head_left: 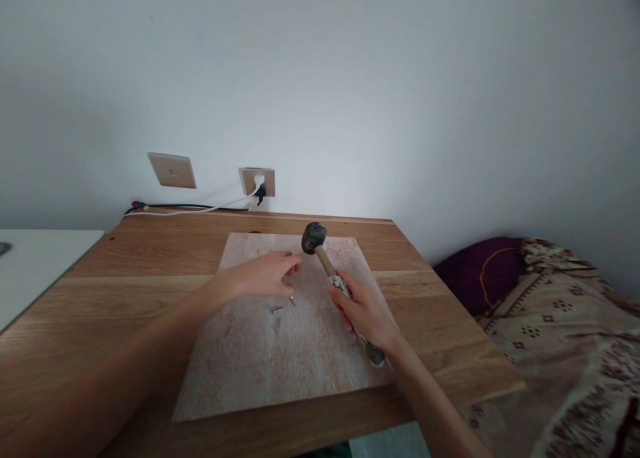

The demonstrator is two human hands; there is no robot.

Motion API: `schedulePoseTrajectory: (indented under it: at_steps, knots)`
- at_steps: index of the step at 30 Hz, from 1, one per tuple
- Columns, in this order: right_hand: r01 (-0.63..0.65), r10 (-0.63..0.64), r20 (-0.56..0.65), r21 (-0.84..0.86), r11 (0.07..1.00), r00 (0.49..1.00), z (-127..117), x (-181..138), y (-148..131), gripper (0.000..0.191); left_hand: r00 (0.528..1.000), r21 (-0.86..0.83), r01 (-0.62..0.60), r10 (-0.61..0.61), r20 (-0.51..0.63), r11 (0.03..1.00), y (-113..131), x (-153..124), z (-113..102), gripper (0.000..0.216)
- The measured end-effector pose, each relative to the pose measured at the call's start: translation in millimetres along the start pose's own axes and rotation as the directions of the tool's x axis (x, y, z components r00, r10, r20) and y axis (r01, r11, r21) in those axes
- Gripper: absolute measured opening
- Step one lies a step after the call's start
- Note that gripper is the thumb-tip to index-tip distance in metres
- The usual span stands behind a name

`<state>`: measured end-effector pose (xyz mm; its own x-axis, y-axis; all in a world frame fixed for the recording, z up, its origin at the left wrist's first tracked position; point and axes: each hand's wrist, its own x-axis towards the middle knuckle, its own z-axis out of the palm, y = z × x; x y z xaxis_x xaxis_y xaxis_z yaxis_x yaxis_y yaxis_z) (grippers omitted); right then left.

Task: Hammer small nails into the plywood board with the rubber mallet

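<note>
Board: in the head view I have the pale, worn board point(280, 371) lying flat on the wooden tabletop point(425, 298).
Mallet: I see the dark-headed mallet point(339, 284) slanting above the board's right half, its head toward the far edge and its butt toward the near right corner.
Right hand: my right hand point(363, 308) is wrapped around the mallet's handle, over the right part of the board.
Left hand: my left hand point(273, 275) reaches over the board's far half, fingers curled and apart from the thumb; I cannot tell whether it touches the board.
Metal pieces: two small metal pieces point(277, 309) are on the middle of the board, just by my left thumb; too small for me to name.
Socket: beyond the board, a wall socket point(270, 185) takes a white cable point(200, 212) and a black plug point(261, 191).
Bedding: right of the board, I see patterned cloth point(545, 338) and a purple cushion point(483, 275).
</note>
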<state>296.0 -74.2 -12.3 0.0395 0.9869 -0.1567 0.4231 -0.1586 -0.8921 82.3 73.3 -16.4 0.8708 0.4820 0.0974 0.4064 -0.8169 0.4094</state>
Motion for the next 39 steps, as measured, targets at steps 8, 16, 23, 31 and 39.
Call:
schedulePoseTrajectory:
  at_steps: [8,16,23,31,39]
  knots:
    - [0.012,-0.011,-0.027,0.06,0.998,1.0,0,-1,-2,0.029,0.997,0.053,-0.036,0.04,-0.062,0.998,-4,4,5,0.019]
    - [0.021,-0.019,-0.019,0.062,0.998,1.0,4,3,-10,0.03,0.888,-0.32,0.139,-0.261,-0.378,0.937,-47,29,15,0.018]
    - [0.033,-0.032,-0.016,0.069,0.997,0.999,8,7,-8,0.027,0.885,-0.36,0.137,-0.277,-0.375,0.923,-48,29,23,0.018]
    - [0.036,-0.036,0.0,0.072,0.997,0.999,10,7,-9,0.024,0.896,-0.322,0.126,-0.247,-0.369,0.938,-47,28,23,0.02]
    - [0.028,-0.029,0.011,0.064,0.998,1.0,17,12,-9,0.025,0.865,-0.438,0.135,-0.321,-0.386,0.889,-51,31,28,0.053]
